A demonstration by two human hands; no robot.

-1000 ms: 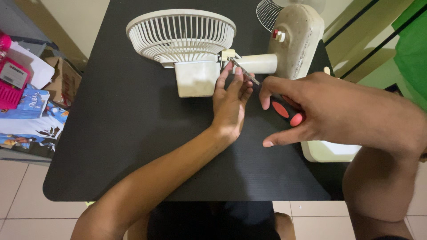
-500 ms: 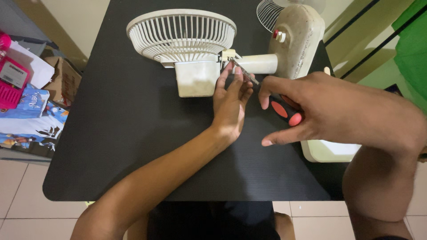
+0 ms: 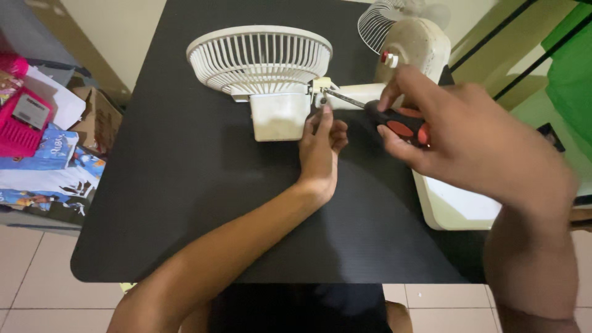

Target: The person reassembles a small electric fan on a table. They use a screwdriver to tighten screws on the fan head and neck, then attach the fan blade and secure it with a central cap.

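Observation:
A cream table fan lies on its back on a black table (image 3: pixel 185 203). Its round grille (image 3: pixel 260 57) faces up, with the boxy motor housing (image 3: pixel 279 115) just below it. My left hand (image 3: pixel 321 148) rests beside that housing, fingertips touching the joint where the neck (image 3: pixel 364 92) meets it. My right hand (image 3: pixel 456 132) grips a screwdriver with a black and red handle (image 3: pixel 401 126). Its metal shaft points left, and the tip sits at the joint bracket (image 3: pixel 322 85).
The fan's stand (image 3: pixel 413 46) with a red knob lies at the upper right, and a second wire grille (image 3: pixel 374 18) lies behind it. A cream base plate (image 3: pixel 459 206) sits at the table's right edge. Left of the table, boxes, papers and a pink case (image 3: pixel 21 120) cover the floor.
My right hand has lifted and swung toward the back, bringing the screwdriver more level with its tip at the joint. My left hand stays at the housing. The view shifted slightly.

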